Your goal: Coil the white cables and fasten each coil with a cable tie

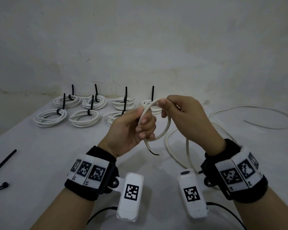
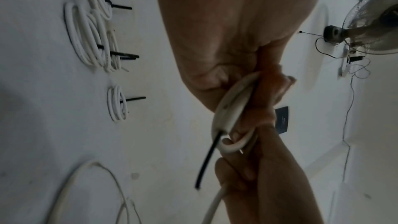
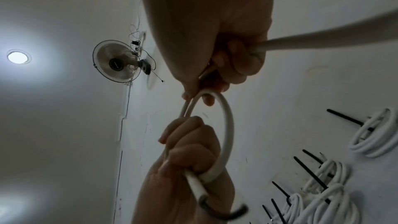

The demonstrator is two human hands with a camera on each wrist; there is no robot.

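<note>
Both hands hold one white cable above the table, bent into a single small loop. My left hand grips the loop near its free end, where a black inner wire sticks out. My right hand pinches the top of the loop between thumb and fingers. In the left wrist view the white cable crosses the curled fingers with the black wire hanging below. In the right wrist view the loop runs between both fists. The rest of the cable trails loose on the table to the right.
Several finished coils with black ties lie in two rows at the back of the white table, against the wall. Loose black cable ties lie at the left edge. More slack cable curves at the far right.
</note>
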